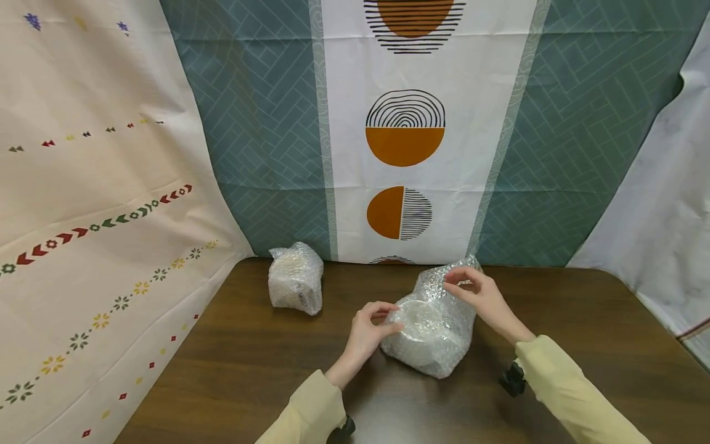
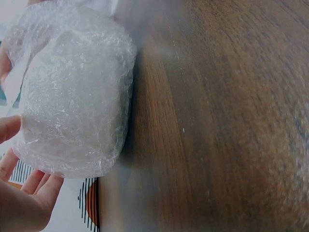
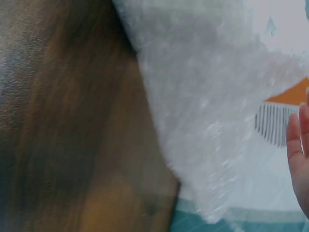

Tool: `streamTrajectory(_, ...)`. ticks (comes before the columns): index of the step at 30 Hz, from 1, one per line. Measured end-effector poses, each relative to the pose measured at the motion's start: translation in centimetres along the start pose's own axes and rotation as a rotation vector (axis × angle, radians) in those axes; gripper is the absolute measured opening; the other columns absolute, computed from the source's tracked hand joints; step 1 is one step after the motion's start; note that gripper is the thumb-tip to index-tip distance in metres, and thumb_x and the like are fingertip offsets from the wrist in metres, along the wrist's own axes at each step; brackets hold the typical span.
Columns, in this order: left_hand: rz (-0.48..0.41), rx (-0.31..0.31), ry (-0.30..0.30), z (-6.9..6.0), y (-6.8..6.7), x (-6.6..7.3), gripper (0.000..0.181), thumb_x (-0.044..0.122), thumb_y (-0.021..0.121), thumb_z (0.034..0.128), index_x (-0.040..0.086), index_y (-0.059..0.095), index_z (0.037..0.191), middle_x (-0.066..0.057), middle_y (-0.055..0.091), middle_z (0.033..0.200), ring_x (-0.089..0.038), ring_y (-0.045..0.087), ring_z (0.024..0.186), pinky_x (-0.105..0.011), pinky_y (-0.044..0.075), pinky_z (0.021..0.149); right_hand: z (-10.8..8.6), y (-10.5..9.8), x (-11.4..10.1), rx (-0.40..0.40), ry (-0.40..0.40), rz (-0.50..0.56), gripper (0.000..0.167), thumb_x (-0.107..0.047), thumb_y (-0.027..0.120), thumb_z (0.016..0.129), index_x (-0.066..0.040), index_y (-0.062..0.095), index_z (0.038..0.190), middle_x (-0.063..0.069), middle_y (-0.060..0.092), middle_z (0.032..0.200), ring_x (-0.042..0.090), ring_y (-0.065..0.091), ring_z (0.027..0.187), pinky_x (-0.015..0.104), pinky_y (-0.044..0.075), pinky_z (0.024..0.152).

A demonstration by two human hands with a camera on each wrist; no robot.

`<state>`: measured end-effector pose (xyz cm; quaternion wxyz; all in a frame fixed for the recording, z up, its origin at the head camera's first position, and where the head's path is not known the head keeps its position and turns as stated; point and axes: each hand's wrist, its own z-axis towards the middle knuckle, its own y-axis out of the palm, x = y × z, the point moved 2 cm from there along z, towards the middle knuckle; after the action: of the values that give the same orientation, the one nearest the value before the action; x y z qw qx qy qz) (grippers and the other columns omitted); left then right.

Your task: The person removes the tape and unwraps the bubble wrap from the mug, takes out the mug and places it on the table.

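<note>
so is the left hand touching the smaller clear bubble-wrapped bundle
No, the left hand touches the larger clear bubble-wrapped bundle, while the smaller bundle sits apart, farther left.

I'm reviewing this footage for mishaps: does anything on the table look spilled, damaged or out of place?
Nothing looks spilled or damaged. The one untidy detail is the nearer bubble-wrapped bundle: a loose flap of its wrap juts towards the backdrop, though that seems ordinary for packaging.
</note>
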<state>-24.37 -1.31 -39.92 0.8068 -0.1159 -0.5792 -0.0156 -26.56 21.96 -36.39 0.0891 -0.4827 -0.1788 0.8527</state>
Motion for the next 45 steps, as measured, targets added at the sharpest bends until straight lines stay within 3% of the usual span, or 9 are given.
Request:
streamTrajectory(2,0.000,0.000,-0.002,0.0,0.0,0.0,0.026,-0.002,0.073,0.0721,-0.007,0.063,0.096,-0.022,0.056,0.099,-0.039,0.052,0.095,-0.049,0.043,0.080,0.1,0.4,-0.9,-0.058,-0.013,0.029,0.021,-0.002,0.062,0.085,0.007,0.057,0.103,0.017,0.057,0.096,0.025,0.053,0.090,0.030,0.045,0.077)
streamTrajectory(5,-0.006,-0.004,-0.006,0.0,0.1,0.0,0.027,-0.003,0.072,0.0719,-0.008,0.063,0.096,-0.022,0.056,0.099,-0.040,0.052,0.095,-0.049,0.043,0.081,0.2,0.8,-0.3,-0.121,-0.026,0.041,0.023,-0.002,0.063,0.084,0.005,0.056,0.105,0.017,0.056,0.100,0.031,0.051,0.095,0.031,0.043,0.081)
streamTrajectory(10,0.011,0.001,-0.008,-0.1,0.0,0.3,0.026,-0.004,0.072,0.0719,-0.008,0.063,0.096,-0.022,0.056,0.098,-0.039,0.053,0.094,-0.048,0.043,0.080,0.4,1.0,1.5,-0.184,-0.022,0.026,0.025,-0.007,0.064,0.085,-0.003,0.057,0.108,0.012,0.057,0.105,0.027,0.050,0.100,0.043,0.040,0.086)
streamTrajectory(15,0.008,0.004,-0.010,0.0,0.0,0.3,0.026,-0.004,0.072,0.0718,-0.008,0.063,0.096,-0.022,0.055,0.098,-0.040,0.053,0.094,-0.050,0.043,0.080,0.5,1.1,1.8,-0.203,0.000,0.049,0.026,-0.013,0.066,0.084,-0.007,0.059,0.109,0.012,0.057,0.107,0.025,0.049,0.103,0.054,0.033,0.089)
streamTrajectory(20,-0.005,0.001,-0.007,0.4,0.2,-1.4,0.027,-0.002,0.073,0.0715,-0.006,0.064,0.096,-0.019,0.056,0.097,-0.038,0.053,0.094,-0.051,0.042,0.081,0.5,1.3,1.8,-0.231,0.010,0.059,0.031,-0.014,0.067,0.084,-0.002,0.057,0.110,0.010,0.057,0.107,0.029,0.049,0.104,0.056,0.030,0.090)
streamTrajectory(24,0.032,0.009,-0.017,0.9,0.3,-3.3,0.028,0.005,0.076,0.0713,0.001,0.066,0.097,-0.010,0.058,0.098,-0.029,0.055,0.093,-0.043,0.044,0.080,0.5,1.4,1.7,-0.250,0.008,0.049,0.033,-0.014,0.068,0.082,0.000,0.057,0.111,0.006,0.058,0.105,0.029,0.049,0.104,0.053,0.031,0.091)
streamTrajectory(28,0.049,0.016,-0.008,1.0,0.3,-3.7,0.028,0.008,0.077,0.0713,0.004,0.067,0.097,-0.007,0.058,0.098,-0.027,0.056,0.092,-0.039,0.045,0.078,0.5,1.6,1.5,-0.269,0.020,0.053,0.035,-0.015,0.069,0.082,-0.001,0.057,0.112,0.010,0.058,0.107,0.027,0.049,0.105,0.052,0.032,0.091)
streamTrajectory(36,0.008,-0.001,0.001,0.0,0.0,0.2,0.025,-0.004,0.072,0.0722,-0.009,0.062,0.096,-0.023,0.056,0.099,-0.041,0.053,0.094,-0.051,0.043,0.080,0.4,1.8,0.4,-0.312,0.017,0.032,0.033,-0.015,0.070,0.081,-0.002,0.060,0.109,0.012,0.060,0.105,0.024,0.052,0.103,0.053,0.034,0.089)
streamTrajectory(45,0.038,0.010,0.007,-0.1,0.0,0.5,0.025,-0.002,0.072,0.0724,-0.007,0.063,0.095,-0.020,0.056,0.098,-0.039,0.053,0.093,-0.048,0.044,0.078,0.1,1.5,1.5,-0.362,0.002,-0.069,0.026,-0.025,0.070,0.081,-0.007,0.067,0.099,-0.002,0.063,0.092,0.017,0.057,0.082,0.036,0.047,0.071)
